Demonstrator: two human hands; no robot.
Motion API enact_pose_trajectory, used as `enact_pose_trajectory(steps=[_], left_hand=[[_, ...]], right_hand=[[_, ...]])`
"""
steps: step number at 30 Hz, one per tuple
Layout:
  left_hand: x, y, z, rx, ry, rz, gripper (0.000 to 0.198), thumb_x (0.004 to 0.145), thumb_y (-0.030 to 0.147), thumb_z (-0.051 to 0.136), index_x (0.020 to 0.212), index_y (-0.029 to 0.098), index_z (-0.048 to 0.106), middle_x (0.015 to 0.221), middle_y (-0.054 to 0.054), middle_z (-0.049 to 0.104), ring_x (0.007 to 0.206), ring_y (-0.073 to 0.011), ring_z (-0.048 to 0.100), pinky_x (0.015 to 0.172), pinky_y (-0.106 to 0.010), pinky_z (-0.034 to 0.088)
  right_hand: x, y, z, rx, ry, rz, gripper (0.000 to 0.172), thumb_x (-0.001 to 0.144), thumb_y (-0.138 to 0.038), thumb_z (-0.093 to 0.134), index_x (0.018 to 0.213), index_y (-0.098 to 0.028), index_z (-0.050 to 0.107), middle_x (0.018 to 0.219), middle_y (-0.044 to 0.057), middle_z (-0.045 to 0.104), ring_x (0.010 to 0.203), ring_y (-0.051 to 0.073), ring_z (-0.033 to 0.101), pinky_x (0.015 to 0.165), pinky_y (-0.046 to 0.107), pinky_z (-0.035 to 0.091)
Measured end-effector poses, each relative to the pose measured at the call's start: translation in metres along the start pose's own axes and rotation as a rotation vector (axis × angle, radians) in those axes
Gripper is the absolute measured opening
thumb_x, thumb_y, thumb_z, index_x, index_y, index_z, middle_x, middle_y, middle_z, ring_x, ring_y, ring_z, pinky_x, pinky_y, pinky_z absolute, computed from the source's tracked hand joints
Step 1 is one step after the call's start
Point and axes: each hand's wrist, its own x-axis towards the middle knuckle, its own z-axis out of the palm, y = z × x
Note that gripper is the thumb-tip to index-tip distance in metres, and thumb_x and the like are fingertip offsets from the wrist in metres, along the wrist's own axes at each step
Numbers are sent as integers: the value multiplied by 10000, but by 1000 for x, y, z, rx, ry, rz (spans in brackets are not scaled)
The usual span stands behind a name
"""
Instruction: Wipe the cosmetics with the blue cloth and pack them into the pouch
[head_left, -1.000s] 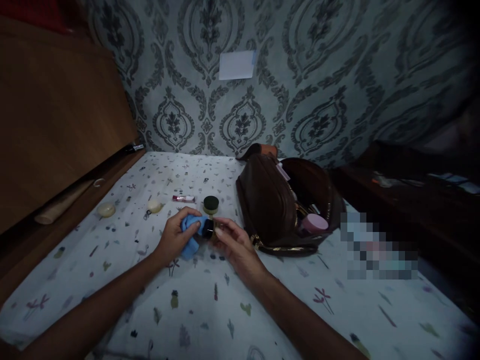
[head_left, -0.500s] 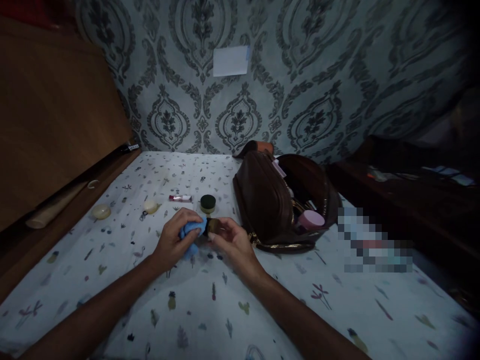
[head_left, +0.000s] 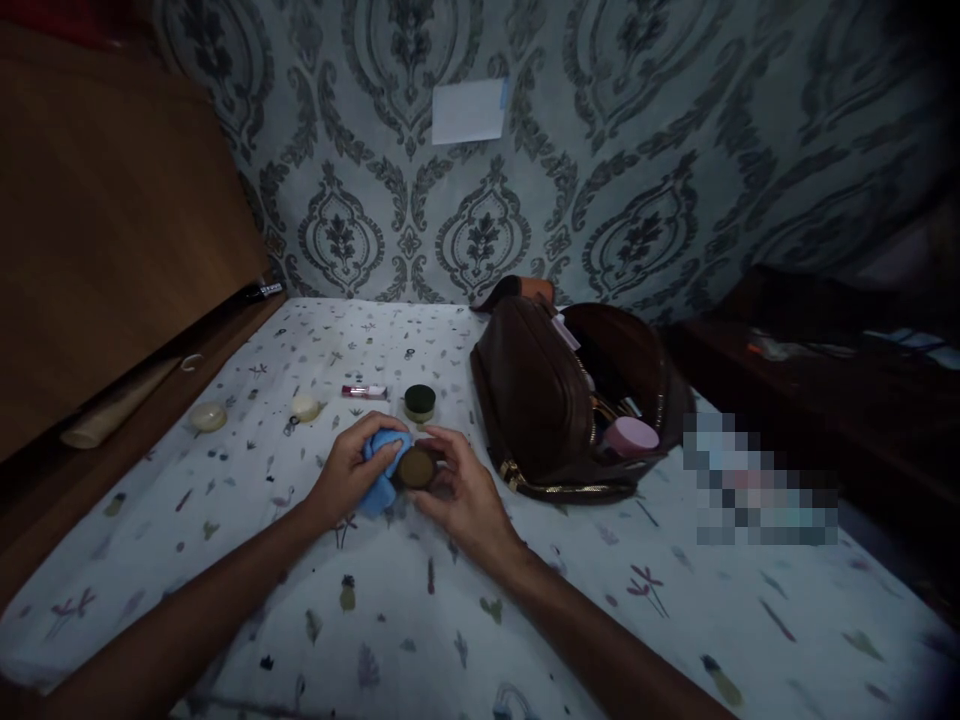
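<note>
My left hand (head_left: pixel 352 467) is closed round a crumpled blue cloth (head_left: pixel 381 492), which presses against the left side of a small round olive-brown jar (head_left: pixel 416 468). On the jar's other side is my right hand (head_left: pixel 469 497), thumb at the lower edge and fingers curved about the right side. The jar's round face is turned toward me; part of its left edge is hidden by the cloth. Just beyond my hands stands a round jar with a dark green lid (head_left: pixel 419 401). A small tube with a dark red end (head_left: pixel 364 391) lies to its left.
An open brown leather bag (head_left: pixel 536 400) stands on the right, with a pink-lidded container (head_left: pixel 632 436) and brushes inside. Two pale round items, one cream (head_left: pixel 305 408) and one whitish (head_left: pixel 208 416), rest at the left. A wooden panel (head_left: pixel 112 230) borders the patterned sheet (head_left: pixel 405 610).
The small jar has been turned so its round face now points toward me. My right fingers have spread wider around it. The view has shifted slightly.
</note>
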Motion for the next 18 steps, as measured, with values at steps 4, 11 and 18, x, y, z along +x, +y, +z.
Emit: enact_pose_trajectory(steps=[4, 11, 18], left_hand=[[1, 2, 1, -59, 5, -110, 195, 886, 357, 603, 966, 185, 651, 904, -17, 675, 835, -180, 612, 762, -263, 480], [3, 2, 1, -158, -20, -183, 242, 843, 399, 638, 934, 176, 661, 863, -20, 677, 799, -180, 607, 732, -264, 484], [4, 1, 1, -151, -13, -210, 241, 814, 390, 665, 917, 173, 671, 834, -16, 674, 775, -176, 605, 714, -262, 485]], right_hand=[[0, -5, -1, -34, -2, 2, 397, 669, -179, 711, 1052, -226, 622, 1043, 34, 652, 792, 149, 615, 674, 260, 506], [0, -7, 3, 185, -56, 75, 409, 649, -279, 798, 963, -234, 539, 1142, 40, 630, 979, 177, 646, 834, 301, 537], [1, -7, 3, 125, -78, 97, 362, 654, -264, 761, 913, -228, 512, 897, -10, 629, 827, 151, 613, 728, 264, 514]])
